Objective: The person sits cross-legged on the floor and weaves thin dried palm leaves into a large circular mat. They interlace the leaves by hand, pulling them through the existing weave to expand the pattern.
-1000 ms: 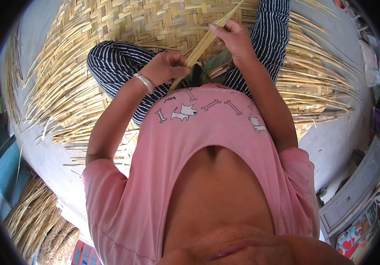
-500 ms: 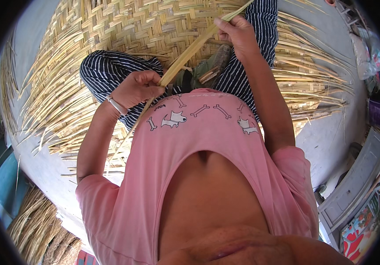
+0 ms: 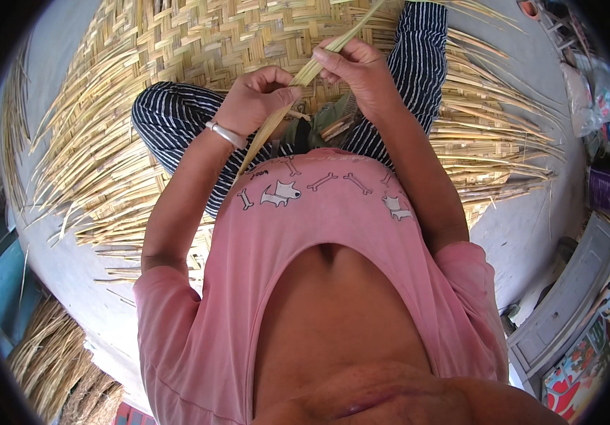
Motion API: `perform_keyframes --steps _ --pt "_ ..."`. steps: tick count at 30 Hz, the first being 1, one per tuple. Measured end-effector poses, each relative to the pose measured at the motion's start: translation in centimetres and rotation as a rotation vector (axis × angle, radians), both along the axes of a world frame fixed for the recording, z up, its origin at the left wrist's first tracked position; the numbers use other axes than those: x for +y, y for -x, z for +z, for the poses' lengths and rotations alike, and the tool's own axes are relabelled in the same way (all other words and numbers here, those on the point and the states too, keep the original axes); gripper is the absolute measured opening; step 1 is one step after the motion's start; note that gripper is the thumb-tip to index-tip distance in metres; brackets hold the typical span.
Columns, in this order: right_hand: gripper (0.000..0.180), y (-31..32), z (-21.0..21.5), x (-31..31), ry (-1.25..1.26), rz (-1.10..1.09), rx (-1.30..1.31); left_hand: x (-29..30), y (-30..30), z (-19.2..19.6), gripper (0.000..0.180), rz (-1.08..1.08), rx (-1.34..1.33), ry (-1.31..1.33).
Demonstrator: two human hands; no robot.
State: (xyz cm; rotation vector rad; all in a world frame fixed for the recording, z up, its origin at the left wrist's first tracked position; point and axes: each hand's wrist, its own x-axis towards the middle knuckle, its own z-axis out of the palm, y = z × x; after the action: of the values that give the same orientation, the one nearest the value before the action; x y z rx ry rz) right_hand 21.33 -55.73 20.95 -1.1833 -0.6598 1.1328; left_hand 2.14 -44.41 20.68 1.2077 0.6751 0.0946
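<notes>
A long, flat, yellow-green plant strip [image 3: 308, 73] slants from beside my shirt up past the far edge of the view. My left hand [image 3: 257, 99] pinches it around its middle, thumb on top. Higher along the strip, my right hand [image 3: 356, 69] grips it between thumb and fingers. Both hands are above my lap, fairly close together. Beneath and beyond them spreads a large woven mat [image 3: 248, 35] with a crossing pattern. Near my right wrist, a worn, dark tool-like piece [image 3: 339, 126] lies between my legs, partly hidden.
Loose strip ends fan out from the mat on the left [image 3: 71, 152] and on the right [image 3: 503, 134] over the grey floor [image 3: 524, 219]. A heap of dry straw [image 3: 53, 347] lies at lower left. A grey cabinet [image 3: 567, 297] and plastic bags [image 3: 595, 106] line the right side.
My left hand has moved up and to the right along the strip. My right hand has come down and left, so the hands are nearer each other.
</notes>
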Motion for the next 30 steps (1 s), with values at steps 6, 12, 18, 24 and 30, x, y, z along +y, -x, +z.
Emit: perform_keyframes --steps 6,12,18,24,30 --pt "0.022 -2.8 0.1 0.0 -0.036 -0.036 -0.062 -0.8 2.6 -0.2 0.006 0.089 -0.051 -0.246" --pt "0.022 -2.0 -0.5 0.1 0.013 -0.045 0.111 -2.4 2.6 1.0 0.014 0.11 -0.073 -0.882" --pt "0.023 -2.3 -0.7 -0.2 -0.116 0.079 0.206 -2.8 1.2 1.2 0.014 0.047 -0.205 -0.697" --pt "0.023 -2.5 -1.7 -0.5 -0.134 0.084 0.23 -2.1 1.3 -0.7 0.014 0.033 -0.247 -0.234" --pt "0.021 -2.9 -2.3 0.1 -0.22 0.137 0.316 -2.6 1.1 -0.8 0.019 0.153 -0.316 0.081"
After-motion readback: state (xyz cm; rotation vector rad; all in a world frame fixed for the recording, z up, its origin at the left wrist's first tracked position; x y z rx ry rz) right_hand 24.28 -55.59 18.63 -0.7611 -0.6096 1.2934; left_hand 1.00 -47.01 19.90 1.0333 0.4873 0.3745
